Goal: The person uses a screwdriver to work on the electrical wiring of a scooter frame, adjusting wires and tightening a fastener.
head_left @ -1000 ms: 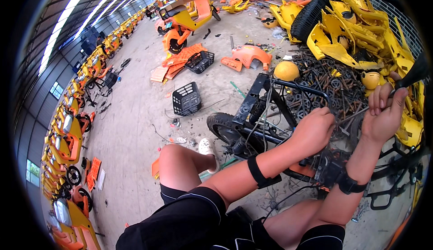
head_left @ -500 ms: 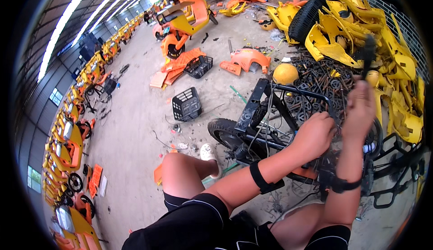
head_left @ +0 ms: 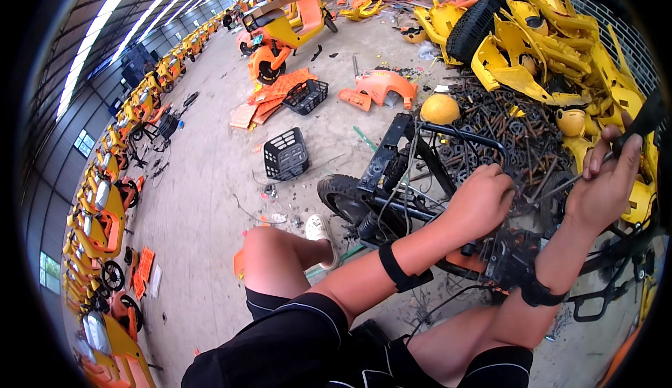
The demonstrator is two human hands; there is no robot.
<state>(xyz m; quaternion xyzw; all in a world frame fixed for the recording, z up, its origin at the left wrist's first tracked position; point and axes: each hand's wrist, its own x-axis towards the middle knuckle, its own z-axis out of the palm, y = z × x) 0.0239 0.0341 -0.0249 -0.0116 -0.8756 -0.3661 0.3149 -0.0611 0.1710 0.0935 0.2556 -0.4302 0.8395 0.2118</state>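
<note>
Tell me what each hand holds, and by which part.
Right hand grips a dark-handled tool by its handle. Left hand is closed on something at the stripped scooter frame; which part cannot be told.

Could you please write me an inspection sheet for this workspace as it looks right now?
Surface: bare concrete floor.
Job's things: stripped black scooter frame; long black-handled tool.
Clutter: black crates, yellow panels, rusty metal scrap.
Hands: left hand closed on frame parts; right hand grips the tool.
Cables: loose wires over the frame.
Surroundings: rows of orange-yellow scooters.
</note>
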